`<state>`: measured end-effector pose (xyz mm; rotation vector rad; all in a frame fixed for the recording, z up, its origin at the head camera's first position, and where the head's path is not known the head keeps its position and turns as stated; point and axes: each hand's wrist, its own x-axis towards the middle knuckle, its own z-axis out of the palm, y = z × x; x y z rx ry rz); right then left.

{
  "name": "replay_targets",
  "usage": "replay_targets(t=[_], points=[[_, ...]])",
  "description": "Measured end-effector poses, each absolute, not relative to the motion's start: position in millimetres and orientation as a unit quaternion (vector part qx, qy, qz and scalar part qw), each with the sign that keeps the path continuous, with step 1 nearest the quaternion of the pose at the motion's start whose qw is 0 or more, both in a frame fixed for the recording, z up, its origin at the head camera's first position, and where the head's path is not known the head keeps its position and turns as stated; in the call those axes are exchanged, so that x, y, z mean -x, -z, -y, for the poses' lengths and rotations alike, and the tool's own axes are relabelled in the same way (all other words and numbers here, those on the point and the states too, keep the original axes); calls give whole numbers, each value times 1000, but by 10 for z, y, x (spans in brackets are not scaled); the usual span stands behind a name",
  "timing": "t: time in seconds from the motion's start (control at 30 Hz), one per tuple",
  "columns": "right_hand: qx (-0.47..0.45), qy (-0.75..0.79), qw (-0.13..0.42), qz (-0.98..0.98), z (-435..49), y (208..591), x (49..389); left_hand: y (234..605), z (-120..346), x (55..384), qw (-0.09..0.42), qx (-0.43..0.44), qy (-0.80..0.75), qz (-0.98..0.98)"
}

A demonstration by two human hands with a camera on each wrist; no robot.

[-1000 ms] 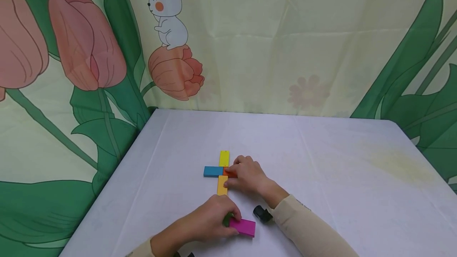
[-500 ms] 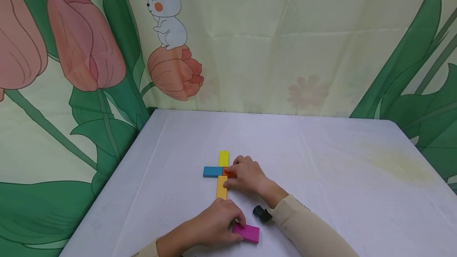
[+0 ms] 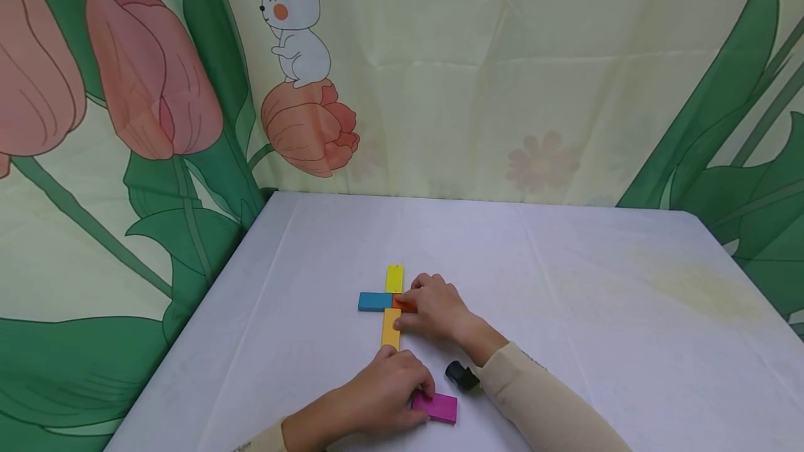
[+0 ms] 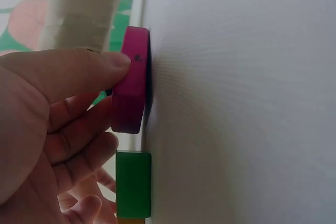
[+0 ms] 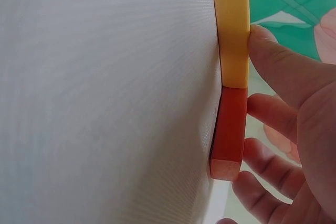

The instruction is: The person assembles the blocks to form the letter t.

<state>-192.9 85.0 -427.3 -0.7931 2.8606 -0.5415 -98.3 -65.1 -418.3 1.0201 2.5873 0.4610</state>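
In the head view my left hand (image 3: 389,393) pinches a magenta block (image 3: 441,409) between thumb and fingers, low over the white table. The left wrist view shows the thumb on the face of this magenta block (image 4: 131,85), with a green block (image 4: 133,184) just past it. My right hand (image 3: 436,309) lies over an orange-red block (image 3: 407,304). Its thumb touches an orange-yellow block (image 5: 234,35), and its fingertips rest on the orange-red block (image 5: 229,129). A blue block (image 3: 375,301) and a yellow block (image 3: 394,279) join these in a cross. My left hand hides the green block from the head view.
A black cylindrical piece (image 3: 461,375) shows beside the right sleeve. The white cloth-covered table (image 3: 565,284) extends around the blocks. Behind it hangs a curtain (image 3: 440,89) printed with tulips and a rabbit.
My left hand has shifted slightly right and nearer to me with the magenta block, and the green block under it has gone out of the head view. The right hand stays in place.
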Motion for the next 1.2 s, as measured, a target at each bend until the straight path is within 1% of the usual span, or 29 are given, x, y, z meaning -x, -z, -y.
replay_targets(t=[0.3, 1.2], points=[[259, 185, 62, -946, -849, 4276, 1937, 4193, 662, 986, 149, -365, -154, -906], [256, 188, 62, -946, -842, 4276, 1945, 4188, 766, 1020, 164, -357, -159, -906]])
